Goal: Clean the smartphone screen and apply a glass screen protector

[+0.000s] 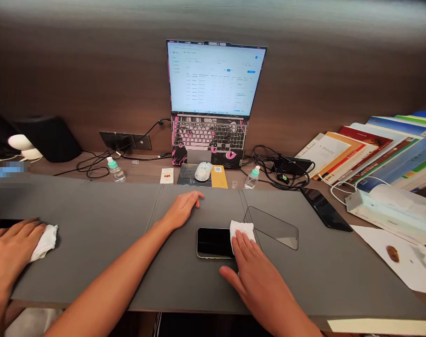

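Observation:
A smartphone (213,243) lies sideways and face up on the grey desk mat, its screen dark. My right hand (250,262) is laid over a folded white tissue (243,226), pressing it with the fingers onto the phone's right end and hiding that end. The thumb points away to the left. Behind the phone and to its left, my left hand (182,209) rests on the mat, fingers loosely bent and apart, with nothing visible in them. A clear screen protector with a black border (276,228) lies on the mat, right of the tissue.
At left, another person's hand (14,243) presses a white tissue (46,241). Behind the mat stand a laptop (210,140), a mouse (203,172) and two small bottles (117,172) (251,179). A dark phone (326,209), tissue pack (388,213) and books (385,145) are on the right.

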`<state>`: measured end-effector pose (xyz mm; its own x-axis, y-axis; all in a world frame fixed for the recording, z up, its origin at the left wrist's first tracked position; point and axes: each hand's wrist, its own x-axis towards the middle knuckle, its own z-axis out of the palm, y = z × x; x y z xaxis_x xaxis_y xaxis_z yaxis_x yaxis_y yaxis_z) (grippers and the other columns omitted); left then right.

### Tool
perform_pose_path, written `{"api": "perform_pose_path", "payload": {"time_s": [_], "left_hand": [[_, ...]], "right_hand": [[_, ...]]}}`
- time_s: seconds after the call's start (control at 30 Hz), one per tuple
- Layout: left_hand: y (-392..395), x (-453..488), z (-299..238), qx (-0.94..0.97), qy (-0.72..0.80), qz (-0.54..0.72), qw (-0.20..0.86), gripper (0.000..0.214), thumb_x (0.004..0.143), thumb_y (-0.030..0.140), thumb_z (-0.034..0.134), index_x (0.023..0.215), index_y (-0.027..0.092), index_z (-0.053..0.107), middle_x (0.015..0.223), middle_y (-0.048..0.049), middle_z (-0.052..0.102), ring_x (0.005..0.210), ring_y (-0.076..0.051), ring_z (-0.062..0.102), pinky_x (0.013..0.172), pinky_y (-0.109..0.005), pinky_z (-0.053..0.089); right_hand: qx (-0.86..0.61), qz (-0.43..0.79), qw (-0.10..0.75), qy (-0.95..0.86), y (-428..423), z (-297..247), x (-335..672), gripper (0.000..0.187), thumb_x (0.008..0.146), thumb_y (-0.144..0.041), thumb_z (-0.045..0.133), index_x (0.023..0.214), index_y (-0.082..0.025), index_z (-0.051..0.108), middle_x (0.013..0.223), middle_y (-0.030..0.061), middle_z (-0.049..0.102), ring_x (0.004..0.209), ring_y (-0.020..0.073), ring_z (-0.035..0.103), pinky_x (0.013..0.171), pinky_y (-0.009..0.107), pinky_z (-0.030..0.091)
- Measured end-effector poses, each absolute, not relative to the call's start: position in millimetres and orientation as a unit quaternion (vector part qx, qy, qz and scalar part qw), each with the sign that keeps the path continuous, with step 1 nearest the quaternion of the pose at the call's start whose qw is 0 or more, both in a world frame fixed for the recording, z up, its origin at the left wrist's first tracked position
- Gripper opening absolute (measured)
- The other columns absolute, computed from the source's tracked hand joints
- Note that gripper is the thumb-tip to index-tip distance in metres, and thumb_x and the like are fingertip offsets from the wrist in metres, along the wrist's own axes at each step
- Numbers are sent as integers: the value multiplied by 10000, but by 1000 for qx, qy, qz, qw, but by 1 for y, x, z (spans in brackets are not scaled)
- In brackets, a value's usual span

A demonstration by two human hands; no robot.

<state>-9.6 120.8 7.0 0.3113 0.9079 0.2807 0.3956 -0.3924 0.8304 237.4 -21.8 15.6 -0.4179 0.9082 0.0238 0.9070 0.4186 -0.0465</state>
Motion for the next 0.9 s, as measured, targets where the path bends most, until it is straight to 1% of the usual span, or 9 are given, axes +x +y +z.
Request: {"api": "perform_pose_path", "payload": {"time_s": [0.1,0.17,0.27,0.33,0.43,0.6,0.7,0.8,0.9], "left_hand": [[122,-7,6,746,437,385,322,594,1044,546,217,1074,186,689,877,-53,678,894,-223,591,906,-367,430],[122,-7,6,749,437,382,319,606,1044,551,210,1034,190,696,910,-62,685,925,-229,590,930,-378,433],[122,-6,6,753,435,378,317,619,1045,557,205,1001,191,702,946,-72,695,944,-232,594,955,-389,434],[121,-7,8,756,433,377,316,624,1045,560,204,1015,190,705,952,-75,698,944,-235,599,961,-394,434],[121,-7,9,756,433,377,314,632,1042,571,203,1022,192,709,948,-77,701,943,-238,603,961,-392,438],[121,-9,9,755,435,376,315,644,1044,570,187,1068,187,703,915,-70,700,924,-234,607,936,-384,445],[121,-11,8,752,437,374,321,642,1048,555,183,1083,179,703,927,-75,703,926,-233,608,929,-379,440],[121,-13,7,748,440,374,327,631,1049,550,192,1089,175,698,932,-74,703,921,-230,610,913,-368,444],[120,-14,9,755,440,363,324,626,1050,545,190,1052,177,696,926,-71,698,922,-229,614,908,-367,446]], "right_hand": [[-541,19,12,-840,-8,22,222,862,997,-650,322,1477,56,437,1553,298,342,1455,391,353,1175,529,381],[-534,19,22,-845,-4,23,208,897,986,-668,330,1475,78,424,1551,314,326,1459,409,334,1172,546,379],[-510,26,51,-858,-5,22,184,909,969,-690,359,1478,59,435,1554,306,324,1462,419,328,1162,566,389],[-499,39,58,-864,-7,21,170,917,960,-697,376,1485,54,429,1563,303,315,1468,419,316,1171,562,380],[-481,70,60,-872,-9,21,159,915,963,-684,387,1504,54,393,1589,294,275,1492,409,265,1202,548,338],[-419,121,62,-898,-7,21,155,922,957,-704,373,1525,23,372,1626,260,222,1529,365,176,1244,510,260],[-415,124,56,-899,-8,22,153,927,962,-697,366,1520,43,366,1624,270,212,1528,373,171,1249,516,243],[-425,119,56,-896,-7,23,160,883,976,-670,375,1534,14,358,1632,248,211,1527,359,190,1245,509,259],[-456,103,46,-883,-4,24,183,833,991,-629,396,1541,-4,351,1626,239,237,1518,354,228,1224,523,303]]}}
